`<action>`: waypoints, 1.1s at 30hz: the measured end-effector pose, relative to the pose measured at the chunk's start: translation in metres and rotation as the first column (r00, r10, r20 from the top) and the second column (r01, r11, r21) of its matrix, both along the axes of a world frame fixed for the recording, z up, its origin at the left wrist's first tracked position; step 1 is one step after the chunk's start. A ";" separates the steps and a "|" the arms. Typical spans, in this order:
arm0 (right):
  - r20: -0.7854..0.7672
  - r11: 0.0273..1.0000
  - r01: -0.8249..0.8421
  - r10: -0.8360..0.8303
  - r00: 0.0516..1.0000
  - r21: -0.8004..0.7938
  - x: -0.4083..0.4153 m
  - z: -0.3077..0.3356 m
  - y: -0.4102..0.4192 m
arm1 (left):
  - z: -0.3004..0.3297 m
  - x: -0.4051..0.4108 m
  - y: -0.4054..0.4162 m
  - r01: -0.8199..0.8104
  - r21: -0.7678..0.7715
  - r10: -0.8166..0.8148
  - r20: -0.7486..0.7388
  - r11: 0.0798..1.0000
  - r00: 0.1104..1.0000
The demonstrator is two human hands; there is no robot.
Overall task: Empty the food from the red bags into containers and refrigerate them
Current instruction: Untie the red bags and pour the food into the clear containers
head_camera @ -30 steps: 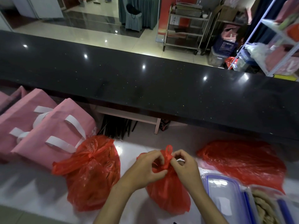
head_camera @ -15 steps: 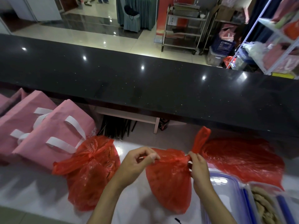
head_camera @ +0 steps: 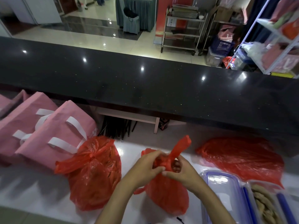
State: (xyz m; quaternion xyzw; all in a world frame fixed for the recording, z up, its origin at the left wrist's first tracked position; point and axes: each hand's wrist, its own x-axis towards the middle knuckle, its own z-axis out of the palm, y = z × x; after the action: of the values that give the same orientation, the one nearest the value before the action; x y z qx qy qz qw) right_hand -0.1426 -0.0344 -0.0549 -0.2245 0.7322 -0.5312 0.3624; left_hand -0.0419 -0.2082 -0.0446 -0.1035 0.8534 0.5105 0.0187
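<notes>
The small red bag (head_camera: 168,196) stands on the white counter (head_camera: 32,188) directly in front of the person, its knotted neck pointing up and away, with one free handle strip (head_camera: 181,146) rising toward the black bar top (head_camera: 145,88). Both hands meet at that neck: the left hand (head_camera: 145,168) curls its fingers round the bunched plastic from the left, and the right hand (head_camera: 182,172) pinches it from the right, thumbs nearly touching just below the knot. The bag's bulk hangs below and toward the person from the grip, so loosening the knot probably calls for pulling the handles apart sideways; neither hand is clearly nearer. What the bag holds cannot be made out. Just right of it lies a clear lid with blue clips (head_camera: 226,191), and beside that an open clear container (head_camera: 265,206) already holding pale brown, finger-shaped food. A larger tied red bag (head_camera: 95,173) sits to the left against pink tote bags (head_camera: 48,131); a flattened red bag (head_camera: 242,157) lies to the right, seemingly emptied.
</notes>
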 end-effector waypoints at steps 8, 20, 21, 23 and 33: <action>-0.135 0.989 0.148 -0.151 0.979 -0.032 -0.022 -0.006 0.016 | 0.000 0.003 -0.010 0.033 -0.072 -0.026 0.088 0.997 0.996; -0.348 0.976 0.132 -0.186 0.919 -0.173 -0.015 0.010 0.006 | 0.004 0.008 -0.010 -0.132 0.035 0.136 -0.176 0.991 0.975; -0.325 0.951 0.229 -0.287 0.901 -0.206 -0.018 0.009 0.006 | 0.005 0.009 -0.011 -0.161 0.083 0.175 -0.200 0.983 0.964; -0.198 0.856 0.465 -0.508 0.838 -0.226 -0.025 0.009 0.010 | 0.005 0.011 -0.014 -0.217 0.204 0.261 -0.224 0.955 0.939; -0.074 0.880 0.407 -0.435 0.897 -0.245 -0.015 0.012 0.017 | 0.010 0.008 -0.004 -0.378 0.376 0.446 -0.112 0.846 0.888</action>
State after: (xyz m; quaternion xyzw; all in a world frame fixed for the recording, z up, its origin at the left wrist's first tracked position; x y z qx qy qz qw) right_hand -0.1578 -0.0176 -0.0426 -0.1324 0.7205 -0.6608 0.1632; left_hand -0.0342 -0.2124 -0.0343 -0.2295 0.7061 0.6511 -0.1577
